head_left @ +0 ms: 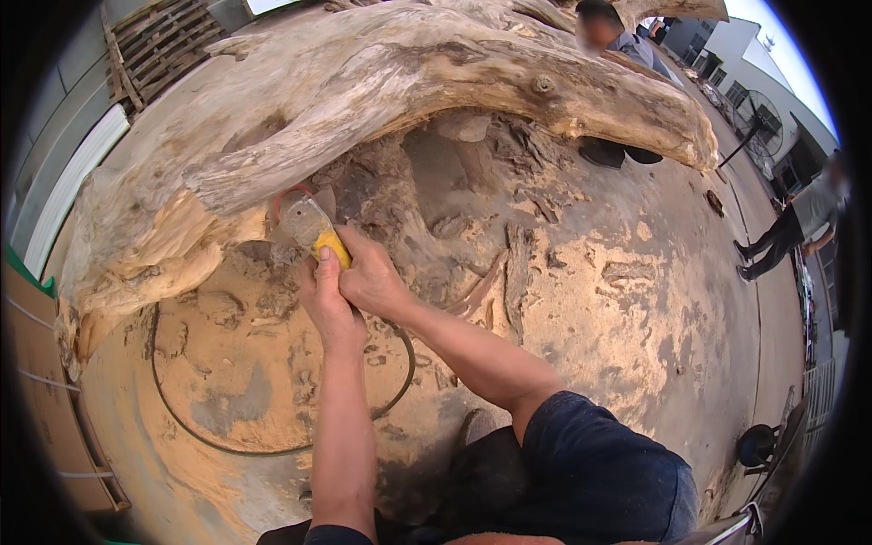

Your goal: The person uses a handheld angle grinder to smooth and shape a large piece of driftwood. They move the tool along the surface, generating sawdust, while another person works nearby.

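An angle grinder (305,223) with a silvery metal head, a yellow body and a reddish disc edge is held in both hands. My left hand (331,307) is closed round its lower end, thumb up along the yellow part. Beside it, my right hand (371,277) wraps the grinder from the right. The disc side meets or nearly meets the underside of a large driftwood-like log (381,86), next to a raw, pale cut patch (168,254). Exact contact is hidden. A dark cable (227,447) loops over the dusty ground under my forearms.
Bark chips (518,282) and sawdust (590,336) lie scattered on the ground. One person (627,45) is behind the log's far side; another person (817,204) stands at right near a large fan (757,123). Wooden pallets (163,45) lean at upper left, cardboard boxes (45,381) below.
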`<state>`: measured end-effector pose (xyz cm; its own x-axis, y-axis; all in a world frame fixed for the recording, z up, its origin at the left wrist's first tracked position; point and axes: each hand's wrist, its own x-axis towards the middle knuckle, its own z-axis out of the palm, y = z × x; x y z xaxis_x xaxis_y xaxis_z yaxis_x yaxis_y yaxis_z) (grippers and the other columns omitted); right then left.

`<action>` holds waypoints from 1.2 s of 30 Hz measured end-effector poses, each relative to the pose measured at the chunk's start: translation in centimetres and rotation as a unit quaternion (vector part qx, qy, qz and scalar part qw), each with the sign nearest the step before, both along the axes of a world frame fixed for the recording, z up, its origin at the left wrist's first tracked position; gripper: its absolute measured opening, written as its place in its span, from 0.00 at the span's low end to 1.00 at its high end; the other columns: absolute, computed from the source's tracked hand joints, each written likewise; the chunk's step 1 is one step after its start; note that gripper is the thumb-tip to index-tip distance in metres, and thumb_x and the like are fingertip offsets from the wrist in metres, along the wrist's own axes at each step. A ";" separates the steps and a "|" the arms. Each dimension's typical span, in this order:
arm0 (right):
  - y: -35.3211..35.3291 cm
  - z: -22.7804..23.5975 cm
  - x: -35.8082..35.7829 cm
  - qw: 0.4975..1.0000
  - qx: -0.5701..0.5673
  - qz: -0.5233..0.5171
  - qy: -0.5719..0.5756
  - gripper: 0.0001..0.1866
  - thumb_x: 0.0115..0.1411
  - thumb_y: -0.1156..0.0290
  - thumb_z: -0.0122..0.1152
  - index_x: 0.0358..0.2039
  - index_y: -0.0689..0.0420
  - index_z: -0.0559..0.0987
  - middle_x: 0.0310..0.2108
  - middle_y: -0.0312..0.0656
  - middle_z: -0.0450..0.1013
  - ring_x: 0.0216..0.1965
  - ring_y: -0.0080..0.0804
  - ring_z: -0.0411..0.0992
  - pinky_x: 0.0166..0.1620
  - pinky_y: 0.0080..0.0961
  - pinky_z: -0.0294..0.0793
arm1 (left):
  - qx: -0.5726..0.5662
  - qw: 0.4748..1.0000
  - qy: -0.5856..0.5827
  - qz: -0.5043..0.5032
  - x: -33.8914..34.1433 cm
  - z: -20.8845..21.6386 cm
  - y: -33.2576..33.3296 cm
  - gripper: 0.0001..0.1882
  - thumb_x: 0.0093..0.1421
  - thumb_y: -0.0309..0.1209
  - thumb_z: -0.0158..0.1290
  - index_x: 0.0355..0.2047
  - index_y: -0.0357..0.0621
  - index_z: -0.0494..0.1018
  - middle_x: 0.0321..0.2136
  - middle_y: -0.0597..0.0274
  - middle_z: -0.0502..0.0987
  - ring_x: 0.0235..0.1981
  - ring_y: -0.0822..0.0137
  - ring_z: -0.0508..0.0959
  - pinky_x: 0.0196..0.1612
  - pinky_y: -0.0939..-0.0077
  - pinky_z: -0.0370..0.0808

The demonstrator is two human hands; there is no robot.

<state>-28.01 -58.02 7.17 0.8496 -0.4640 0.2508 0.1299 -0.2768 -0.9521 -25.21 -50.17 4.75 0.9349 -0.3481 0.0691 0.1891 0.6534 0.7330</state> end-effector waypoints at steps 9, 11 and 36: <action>-2.3 -3.8 -10.0 0.993 0.068 -0.013 0.095 0.23 0.60 0.70 0.67 0.55 0.62 0.77 0.41 0.45 0.79 0.43 0.27 0.75 0.47 0.29 0.75 | 0.101 0.990 0.018 -0.092 -9.1 -4.2 -1.1 0.22 0.72 0.43 0.54 0.55 0.38 0.69 0.49 0.61 0.74 0.50 0.70 0.75 0.53 0.70 0.73; -2.9 -5.2 -11.7 0.985 0.125 -0.010 0.119 0.22 0.61 0.70 0.67 0.55 0.62 0.77 0.42 0.43 0.79 0.43 0.28 0.75 0.46 0.28 0.75 | 0.160 0.979 0.017 -0.127 -10.3 -5.1 -1.0 0.26 0.71 0.45 0.55 0.59 0.37 0.68 0.51 0.59 0.73 0.52 0.69 0.74 0.54 0.70 0.73; -6.2 -15.0 -19.2 0.827 0.554 -0.092 0.028 0.23 0.52 0.81 0.65 0.50 0.67 0.76 0.39 0.43 0.77 0.32 0.29 0.76 0.33 0.27 0.78 | 0.478 0.605 -0.637 0.003 -7.8 2.4 -4.4 0.28 0.63 0.24 0.60 0.62 0.34 0.67 0.63 0.43 0.68 0.62 0.47 0.71 0.61 0.57 0.72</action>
<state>-47.22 -64.22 -7.78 0.7353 -0.5044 -0.4526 0.1287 0.7596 -0.6375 -32.98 -54.57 7.19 0.3363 -0.7956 0.5039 -0.9273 -0.1864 0.3246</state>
